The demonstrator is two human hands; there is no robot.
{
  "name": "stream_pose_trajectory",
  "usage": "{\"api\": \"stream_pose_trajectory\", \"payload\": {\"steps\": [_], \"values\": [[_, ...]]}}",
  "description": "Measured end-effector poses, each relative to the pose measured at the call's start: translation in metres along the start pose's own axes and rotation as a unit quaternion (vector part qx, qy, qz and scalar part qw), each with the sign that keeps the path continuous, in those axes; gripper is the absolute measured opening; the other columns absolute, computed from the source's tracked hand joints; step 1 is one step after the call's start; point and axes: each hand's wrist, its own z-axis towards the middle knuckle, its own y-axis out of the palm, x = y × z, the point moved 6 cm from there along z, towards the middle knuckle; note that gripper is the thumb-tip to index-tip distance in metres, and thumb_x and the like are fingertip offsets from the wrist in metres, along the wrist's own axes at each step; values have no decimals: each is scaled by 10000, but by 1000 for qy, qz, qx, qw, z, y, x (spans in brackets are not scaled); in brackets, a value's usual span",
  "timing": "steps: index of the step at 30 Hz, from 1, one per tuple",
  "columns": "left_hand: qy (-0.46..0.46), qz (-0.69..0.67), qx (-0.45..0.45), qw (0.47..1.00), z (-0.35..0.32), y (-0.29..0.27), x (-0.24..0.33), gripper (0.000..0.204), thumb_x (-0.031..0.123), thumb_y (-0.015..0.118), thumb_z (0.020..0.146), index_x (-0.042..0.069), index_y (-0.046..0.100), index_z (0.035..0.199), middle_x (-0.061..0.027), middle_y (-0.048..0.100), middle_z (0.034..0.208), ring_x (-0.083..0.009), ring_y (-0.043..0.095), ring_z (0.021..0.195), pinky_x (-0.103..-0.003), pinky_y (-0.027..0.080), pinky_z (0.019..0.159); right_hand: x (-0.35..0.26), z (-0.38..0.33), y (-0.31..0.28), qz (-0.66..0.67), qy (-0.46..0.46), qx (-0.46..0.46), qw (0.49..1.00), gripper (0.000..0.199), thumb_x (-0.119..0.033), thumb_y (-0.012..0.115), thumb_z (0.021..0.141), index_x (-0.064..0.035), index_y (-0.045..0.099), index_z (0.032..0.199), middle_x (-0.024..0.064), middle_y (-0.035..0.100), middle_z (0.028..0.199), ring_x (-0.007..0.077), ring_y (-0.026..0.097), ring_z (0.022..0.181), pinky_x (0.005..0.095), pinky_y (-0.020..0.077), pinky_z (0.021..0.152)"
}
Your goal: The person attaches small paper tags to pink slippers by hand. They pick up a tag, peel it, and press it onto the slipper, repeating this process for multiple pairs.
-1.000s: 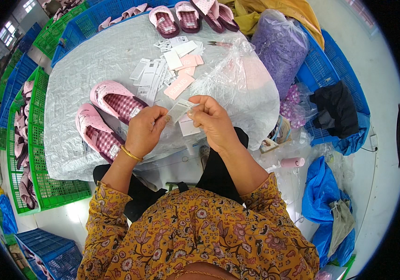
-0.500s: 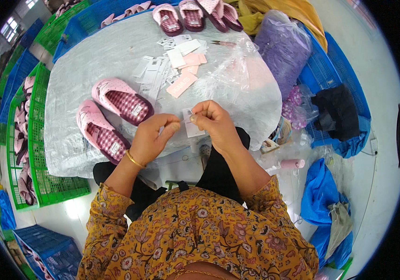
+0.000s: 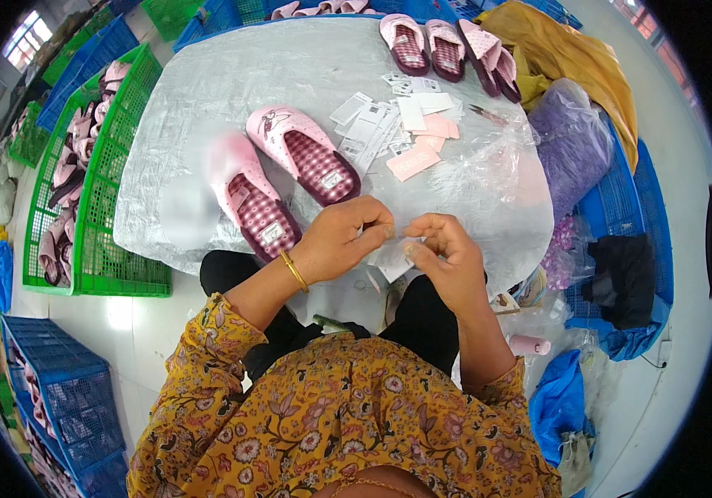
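Both my hands are close together over the near edge of the plastic-covered table [image 3: 206, 75]. My right hand [image 3: 454, 264] pinches a small white tag [image 3: 394, 264], which hangs tilted below the fingertips. My left hand [image 3: 335, 242], with a gold bangle on its wrist, is closed in a pinch just left of it. Whatever lies between those left fingertips is too small to make out. Beyond my left hand rests a pair of pink slippers with checked insoles, the right slipper [image 3: 304, 153] and the left slipper [image 3: 248, 195], toes pointing away.
White tags [image 3: 368, 129] and pink cards [image 3: 414, 162] lie scattered mid-table, near tweezers-like tools [image 3: 489, 114]. More pink slippers [image 3: 447, 50] stand at the far edge. A green crate [image 3: 94, 224] of slippers is left; a purple bag [image 3: 572, 145] sits right.
The whole view has shifted, so the table and slippers appear farther right. The tag in my right hand now hangs tilted instead of nearly upright. My fingertips remain close together.
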Motion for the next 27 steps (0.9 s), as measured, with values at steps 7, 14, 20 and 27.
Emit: {"api": "stream_pose_trajectory", "payload": {"steps": [7, 14, 20, 27], "values": [[54, 95, 45, 993, -23, -34, 10, 122, 112, 661, 863, 23, 640, 944, -99, 610, 841, -231, 602, 784, -330, 474, 703, 6, 12, 44, 32, 53, -67, 996, 113, -78, 667, 907, -24, 621, 994, -22, 606, 827, 35, 520, 727, 203, 435, 634], [113, 424, 121, 890, 2, -128, -4, 180, 154, 677, 828, 128, 710, 1003, -77, 620, 1191, -277, 561, 1108, -416, 436, 943, -17, 61, 84, 48, -57, -60, 995, 124, -114, 651, 909, -22, 620, 986, -10, 581, 795, 55, 503, 705, 225, 428, 630], [49, 522, 44, 850, 26, -144, -39, 204, 211, 622, 849, 178, 727, 1020, -72, 557, 1315, -269, 487, 1222, -418, 391, 1011, 26, 128, 129, 165, 55, -72, 982, 162, -83, 661, 887, -5, 604, 1017, 6, 585, 800, 82, 521, 699, 242, 438, 624], [-26, 503, 10, 864, 37, -142, -56, 157, 193, 620, 817, 125, 760, 839, -92, 557, 1326, -276, 483, 1235, -395, 409, 1028, 44, 136, 134, 10, 38, -12, 999, 260, -62, 703, 816, -2, 590, 1042, 48, 635, 805, 114, 578, 716, 265, 469, 656]]}}
